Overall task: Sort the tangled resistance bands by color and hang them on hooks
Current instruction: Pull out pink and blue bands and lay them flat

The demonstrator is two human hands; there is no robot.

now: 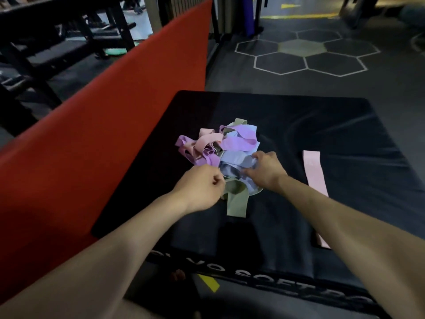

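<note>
A tangled pile of resistance bands in pink, purple, pale blue and sage green lies in the middle of a black soft box. My left hand is fisted at the pile's near left edge, pinching a sage green band whose end trails toward me. My right hand presses into the pale blue band, fingers curled into its folds. One pink band lies flat and apart at the right, partly hidden by my right forearm. No hooks are in view.
A long red padded block runs along the left side of the box. Black gym benches stand beyond it at the upper left. Dark floor with white hexagon markings lies ahead, and a yellow floor mark shows near me.
</note>
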